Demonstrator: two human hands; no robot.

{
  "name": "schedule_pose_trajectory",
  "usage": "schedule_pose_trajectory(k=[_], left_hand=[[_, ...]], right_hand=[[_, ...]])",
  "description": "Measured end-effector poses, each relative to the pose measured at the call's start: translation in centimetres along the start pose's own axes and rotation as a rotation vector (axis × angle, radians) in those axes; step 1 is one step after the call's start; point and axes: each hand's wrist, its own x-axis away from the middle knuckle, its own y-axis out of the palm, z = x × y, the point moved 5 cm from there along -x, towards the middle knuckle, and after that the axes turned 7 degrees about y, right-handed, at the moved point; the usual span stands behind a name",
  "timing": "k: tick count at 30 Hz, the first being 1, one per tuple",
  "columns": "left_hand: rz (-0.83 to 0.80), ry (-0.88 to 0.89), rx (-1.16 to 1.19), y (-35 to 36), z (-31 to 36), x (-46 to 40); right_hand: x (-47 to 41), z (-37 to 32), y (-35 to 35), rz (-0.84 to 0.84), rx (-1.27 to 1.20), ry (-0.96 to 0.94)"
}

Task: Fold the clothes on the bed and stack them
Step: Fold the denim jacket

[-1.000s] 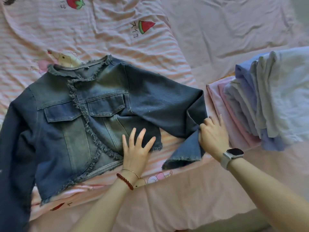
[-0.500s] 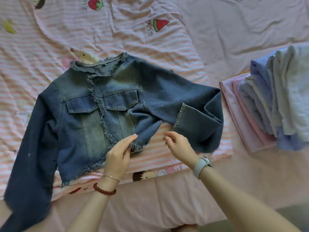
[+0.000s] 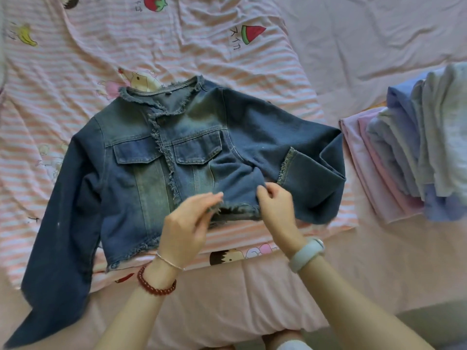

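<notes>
A short blue denim jacket (image 3: 141, 173) with frayed edges lies front up on the bed. Its left sleeve stretches down to the lower left; its right sleeve is folded back on itself at the right, cuff pointing inward. My left hand (image 3: 187, 223) pinches the frayed bottom hem near the front opening. My right hand (image 3: 275, 205) pinches the same hem a little further right, lifting the fabric slightly. A stack of folded clothes (image 3: 414, 157) in pink, blue and white sits at the right.
A pink-and-white striped sheet (image 3: 75, 72) with cartoon fruit prints lies under the jacket. Plain pink bedding (image 3: 379, 34) covers the far right and the near edge of the bed. The floor shows at the bottom right.
The right sleeve has been folded inward. My right hand left the cuff and came to the hem; my left hand went from lying flat to pinching the hem. The view shifted.
</notes>
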Motion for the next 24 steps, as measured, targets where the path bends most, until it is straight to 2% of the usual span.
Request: schedule_pose_trajectory(k=[3,4,6,9,13,18,22,24], left_hand=[[-0.247,0.184,-0.156,4.3,1.3,2.4],[-0.349,0.160,-0.226,5.8,1.1,3.1],[-0.471,-0.028,-0.258,7.4,-0.5,3.7],[-0.309,-0.405,-0.130,6.2,-4.4,2.3],[0.009,-0.744,-0.076,2.3,-10.0,-1.0],[0.138,-0.906,-0.015,-0.3,-14.0,-5.1],[0.164,-0.945,-0.020,-0.8,-16.2,-8.1],[0.156,-0.914,-0.068,-1.0,-16.8,-9.4]], right_hand=[[0.0,2.0,-4.4,0.138,0.164,-0.021],[-0.4,2.8,-5.3,0.148,0.206,0.025],[-1.4,4.1,-6.0,0.112,0.287,0.131],[-2.0,4.4,-5.5,0.093,0.373,0.119],[-1.5,0.9,-4.5,0.284,0.446,-0.232],[-4.1,-5.8,-0.7,0.269,0.610,-0.649],[-8.5,-10.7,2.0,0.222,0.784,-0.799],[-10.9,-12.3,3.6,0.145,0.926,-0.774]])
